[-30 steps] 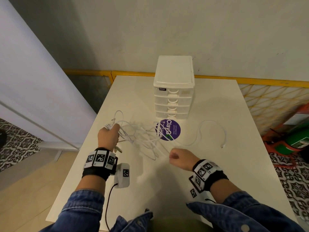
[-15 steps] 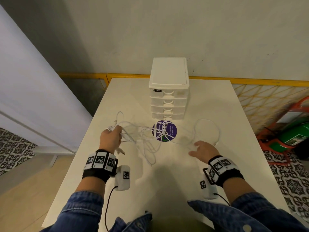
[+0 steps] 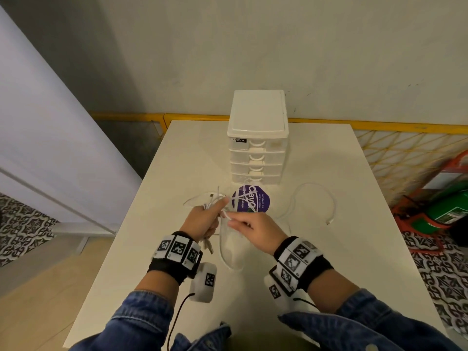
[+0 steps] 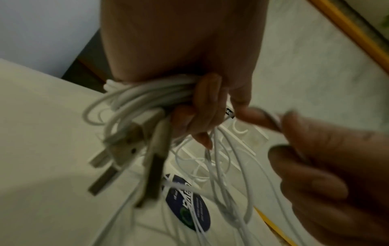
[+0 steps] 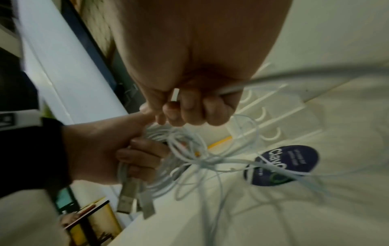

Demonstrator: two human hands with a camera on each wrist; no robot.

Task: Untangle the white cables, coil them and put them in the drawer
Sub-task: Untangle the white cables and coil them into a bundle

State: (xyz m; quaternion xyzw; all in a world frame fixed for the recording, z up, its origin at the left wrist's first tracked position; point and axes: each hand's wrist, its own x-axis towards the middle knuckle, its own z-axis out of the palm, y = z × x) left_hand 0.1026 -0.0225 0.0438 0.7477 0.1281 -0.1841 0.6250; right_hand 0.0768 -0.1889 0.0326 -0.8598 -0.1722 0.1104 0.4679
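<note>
My left hand grips a bundle of white cables, raised above the table; USB plugs hang below its fingers. In the right wrist view the same left hand holds loops of cable. My right hand is right beside it, fingers curled, and pinches one white cable strand. More strands trail down across the purple sticker. A separate cable loop lies on the table at the right. The white drawer unit stands behind, all drawers closed.
The white table ends at a yellow mesh barrier on the right and a grey wall behind. Red and green equipment sits on the patterned floor at the right. A white panel leans at the left.
My right hand has come back left from the loose loop to the bundle and taken hold of a strand. My left hand has lifted and moved right with the cables.
</note>
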